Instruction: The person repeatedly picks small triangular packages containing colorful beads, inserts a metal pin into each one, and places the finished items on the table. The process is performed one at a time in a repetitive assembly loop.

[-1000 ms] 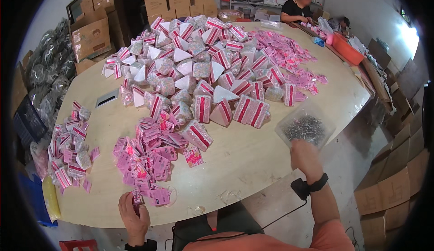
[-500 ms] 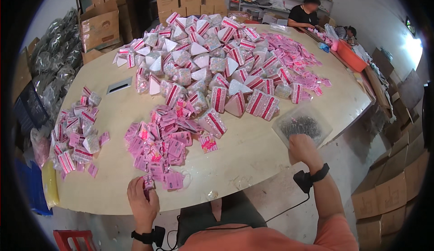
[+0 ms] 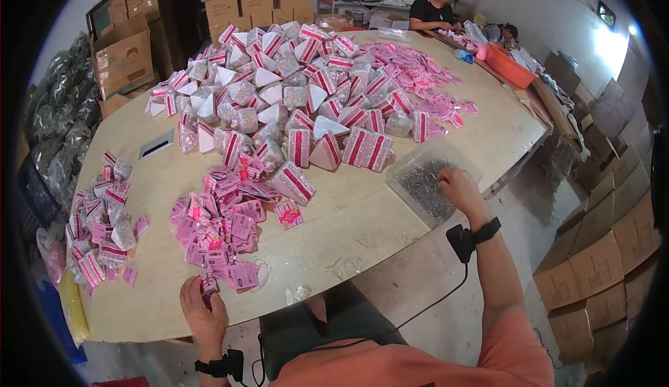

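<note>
A pale table (image 3: 341, 227) curves in front of you. On it stands a tall, loose heap of cake-shaped pieces (image 3: 279, 94), white with red stripes; a knock could slide the nearest ones down. Closer to you is a lower pile of pink cards (image 3: 223, 220). It reaches almost to your left wrist, so a careless sweep could scatter it.

At the table's near right edge sits a see-through tray (image 3: 403, 190); I cannot tell whether its corner overhangs. Leaning on its rim could tip it.

Your right hand (image 3: 460, 188) bends over the tray's right side, and your left hand (image 3: 204, 317) is at the near table edge. From your right wristband (image 3: 486, 230) a dark cable (image 3: 421, 321) loops across your lap; its slack could snag as you reach.

Your left thumb and fingers are closed around small held cards (image 3: 208, 282), which could fall if the thumb loosens. Smallest are the jumbled metal bits (image 3: 421, 181) in the tray, below your right fingers. Whether any are pinched, I cannot tell; tangled, several could lift together.
</note>
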### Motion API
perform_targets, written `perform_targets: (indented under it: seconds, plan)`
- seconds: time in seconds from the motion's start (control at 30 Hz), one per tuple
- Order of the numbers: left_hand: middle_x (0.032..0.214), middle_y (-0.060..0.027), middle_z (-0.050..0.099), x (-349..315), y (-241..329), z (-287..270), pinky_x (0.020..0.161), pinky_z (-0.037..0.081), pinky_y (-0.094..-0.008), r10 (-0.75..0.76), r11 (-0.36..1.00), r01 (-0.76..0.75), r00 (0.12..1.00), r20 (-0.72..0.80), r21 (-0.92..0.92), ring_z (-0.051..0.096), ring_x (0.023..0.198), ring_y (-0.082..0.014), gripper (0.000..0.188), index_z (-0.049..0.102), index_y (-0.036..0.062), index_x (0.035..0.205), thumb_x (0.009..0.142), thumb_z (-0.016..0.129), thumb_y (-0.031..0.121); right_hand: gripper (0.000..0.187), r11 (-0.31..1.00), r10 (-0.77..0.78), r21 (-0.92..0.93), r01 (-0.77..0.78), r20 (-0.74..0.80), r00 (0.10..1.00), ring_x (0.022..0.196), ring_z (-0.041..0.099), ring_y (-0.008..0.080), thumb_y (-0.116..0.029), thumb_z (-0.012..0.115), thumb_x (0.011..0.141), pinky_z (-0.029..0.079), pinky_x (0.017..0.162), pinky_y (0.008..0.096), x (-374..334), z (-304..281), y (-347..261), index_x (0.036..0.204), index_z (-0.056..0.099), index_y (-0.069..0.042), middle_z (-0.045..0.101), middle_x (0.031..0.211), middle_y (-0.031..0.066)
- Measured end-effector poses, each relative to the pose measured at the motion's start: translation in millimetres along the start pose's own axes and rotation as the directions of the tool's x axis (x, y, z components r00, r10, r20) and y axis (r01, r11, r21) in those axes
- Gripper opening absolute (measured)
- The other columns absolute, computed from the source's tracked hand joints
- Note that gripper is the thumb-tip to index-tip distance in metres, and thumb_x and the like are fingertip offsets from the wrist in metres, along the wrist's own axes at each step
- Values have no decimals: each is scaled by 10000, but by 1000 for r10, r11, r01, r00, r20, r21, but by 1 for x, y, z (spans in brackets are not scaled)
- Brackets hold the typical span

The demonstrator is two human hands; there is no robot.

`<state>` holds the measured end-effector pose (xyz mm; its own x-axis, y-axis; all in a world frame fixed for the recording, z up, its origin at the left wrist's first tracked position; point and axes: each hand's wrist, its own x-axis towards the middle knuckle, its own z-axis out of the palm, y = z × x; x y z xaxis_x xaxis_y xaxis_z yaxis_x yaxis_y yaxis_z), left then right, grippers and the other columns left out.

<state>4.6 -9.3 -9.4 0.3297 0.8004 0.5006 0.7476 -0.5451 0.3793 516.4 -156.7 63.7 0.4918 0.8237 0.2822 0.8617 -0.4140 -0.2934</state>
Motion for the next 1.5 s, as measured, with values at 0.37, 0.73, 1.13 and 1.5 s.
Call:
perform_targets:
  seconds: [0.37,0.73,1.13,1.5]
  plan:
    - [1121,-234,481,-3,0,3,921,354,-457,-45,999,45,999,-4,-22,449,1044,-397,406,465,-56,1102,706,522,8,153,993,-82,102,60,224,971,699,555,316,-117,588,702,437,642,384,11,18,3,781,578,13,575,728,159]
    - [1129,-243,471,-2,0,2,924,353,-459,-35,999,34,999,22,22,446,1045,-400,403,456,-58,1114,728,509,44,198,997,-72,52,60,279,958,703,560,365,-175,529,743,441,650,439,-17,-6,-39,697,583,9,570,710,205]
    - [1121,-250,469,-2,3,2,916,357,-463,-32,999,32,999,13,8,444,1038,-407,392,451,-68,1108,738,500,52,162,938,-13,319,-137,428,904,504,554,241,-115,527,754,456,507,344,-8,13,-20,647,560,2,548,560,110]
    - [1117,-244,475,-2,2,1,917,357,-457,-25,1000,25,1000,9,12,449,1038,-404,394,450,-63,1106,728,503,34,140,926,2,334,-178,465,885,527,571,229,-105,507,766,455,503,336,-8,14,-15,720,591,-2,577,610,120]
